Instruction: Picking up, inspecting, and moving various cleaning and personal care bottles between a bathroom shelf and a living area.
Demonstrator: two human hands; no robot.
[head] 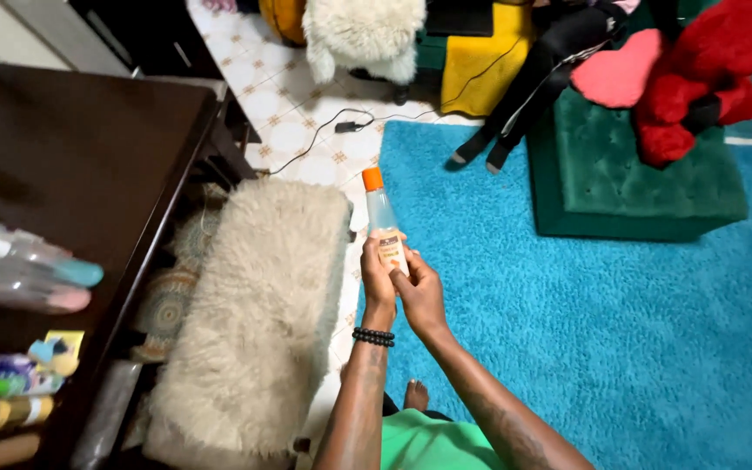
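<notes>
Both hands met around the lower part of a slim clear bottle, held upright in the air in front of the person. The left hand was closed on the bottle from its left side, with a black bead bracelet on that wrist. The right hand was closed on it from the right and a little lower, so the two grips were touching each other around the label.

The main risk, as I judged it, was a slip. The bottle was smooth plastic and both grips sat low on it, so the tall upper part and the cap stood free above the fingers. If one hand loosened, the bottle could tilt away from the grip and fall. Below the grip was the edge between the teal carpet and the tiled floor; a fall on the tiles could crack the cap. Whether the cap was tight I could not tell, so a leak was also possible if the bottle was squeezed hard.

The bottle itself was narrow and tall, with an orange cap on top and an orange and white label on the part inside the grip. The body above the label looked transparent and nearly empty, or filled with clear liquid; I could not tell which.

To the left of the grip was a shaggy cream stool, and further left a dark tabletop with some packaged items.
</notes>
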